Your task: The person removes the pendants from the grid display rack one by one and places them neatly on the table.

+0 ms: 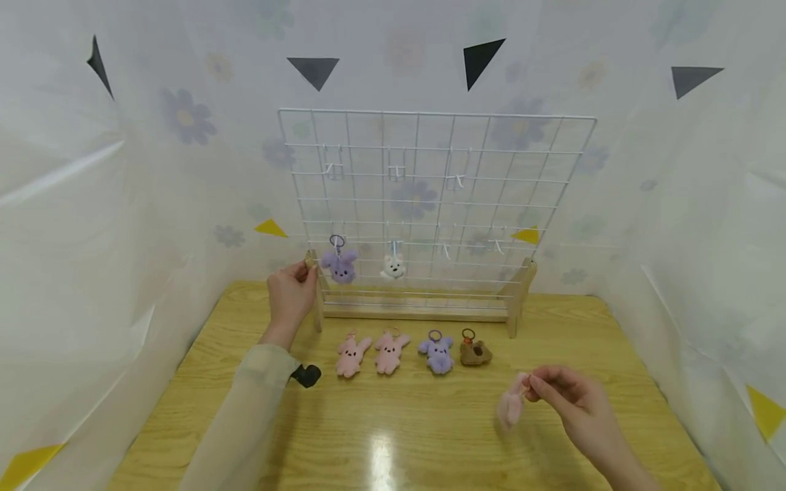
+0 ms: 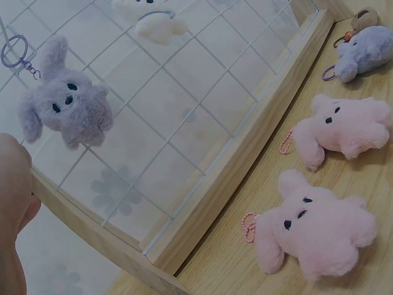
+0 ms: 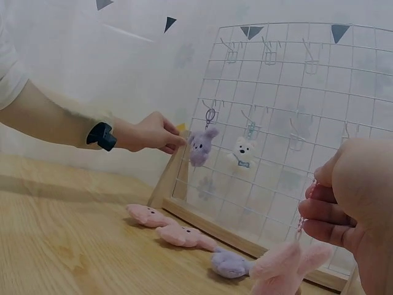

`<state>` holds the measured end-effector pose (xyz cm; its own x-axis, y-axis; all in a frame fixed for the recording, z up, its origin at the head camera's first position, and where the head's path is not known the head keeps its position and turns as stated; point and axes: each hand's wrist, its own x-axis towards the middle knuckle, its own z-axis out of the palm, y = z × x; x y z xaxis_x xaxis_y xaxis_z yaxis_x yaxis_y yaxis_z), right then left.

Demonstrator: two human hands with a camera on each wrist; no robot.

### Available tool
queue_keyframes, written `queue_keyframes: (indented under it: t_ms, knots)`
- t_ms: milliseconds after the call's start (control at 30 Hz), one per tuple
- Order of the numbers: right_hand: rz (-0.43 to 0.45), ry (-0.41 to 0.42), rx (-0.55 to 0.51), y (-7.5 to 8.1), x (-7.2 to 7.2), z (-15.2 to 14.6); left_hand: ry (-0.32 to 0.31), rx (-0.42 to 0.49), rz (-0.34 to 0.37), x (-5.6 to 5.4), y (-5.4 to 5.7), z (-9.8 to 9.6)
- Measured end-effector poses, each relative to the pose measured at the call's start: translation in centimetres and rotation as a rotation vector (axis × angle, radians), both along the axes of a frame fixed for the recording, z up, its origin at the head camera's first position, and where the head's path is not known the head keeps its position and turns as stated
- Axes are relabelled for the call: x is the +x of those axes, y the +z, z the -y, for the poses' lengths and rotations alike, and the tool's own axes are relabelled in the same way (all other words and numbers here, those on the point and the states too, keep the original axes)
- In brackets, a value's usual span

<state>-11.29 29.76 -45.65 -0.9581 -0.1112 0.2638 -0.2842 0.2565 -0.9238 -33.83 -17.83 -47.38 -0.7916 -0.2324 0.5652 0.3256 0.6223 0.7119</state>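
Note:
My left hand (image 1: 291, 296) grips the top of the left wooden post (image 1: 318, 307) of a white wire grid rack (image 1: 436, 114). Over the right side of the table, my right hand (image 1: 571, 402) pinches the bead chain of a pink plush rabbit keychain (image 1: 511, 406). That rabbit dangles below the fingers, and its lower part is cut off in the right wrist view. From the grid's lower hooks hang a purple plush keychain (image 1: 340, 267), right beside my left hand, and a small white plush bear (image 1: 393, 267).
In front of the rack lie two pink plush rabbits (image 1: 351, 357), a purple plush (image 1: 439, 356) and a brown plush (image 1: 475, 353) in a row. Bare hooks (image 1: 457, 181) sit higher on the grid, others at lower right. Pale sheeting (image 1: 706, 204) surrounds the wooden table (image 1: 344, 436).

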Motion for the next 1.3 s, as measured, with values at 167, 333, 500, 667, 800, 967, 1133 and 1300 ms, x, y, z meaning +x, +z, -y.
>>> queue_keyframes:
  t_ms: [167,333,500,667,800,967,1133,1300]
  knots:
    - [0.028,0.019,-0.033,-0.4,0.6,0.0,-0.003,-0.004,-0.006,0.0,-0.1,0.1]
    - [0.047,0.037,-0.080,-1.1,0.5,0.3,-0.003,-0.003,-0.004,0.0,-0.1,0.1]
    - [0.078,-0.004,-0.067,-2.0,-0.3,0.9,-0.009,0.000,-0.017,0.0,0.0,0.1]
    - [0.072,-0.041,-0.048,-2.9,-1.4,1.3,-0.017,0.005,-0.027,0.1,0.1,0.1]
    - [0.076,-0.069,-0.047,-3.8,-2.2,1.6,-0.020,0.013,-0.026,0.2,0.1,0.1]
    - [0.098,-0.082,-0.092,-5.0,-3.0,1.9,-0.019,0.012,-0.027,0.1,0.0,0.1]
    - [0.142,-0.080,-0.116,-5.6,-3.4,2.2,-0.020,0.019,-0.016,0.0,0.0,0.0]
    - [0.166,-0.093,-0.088,-5.7,-3.8,2.5,-0.012,0.017,-0.009,0.1,0.0,0.0]
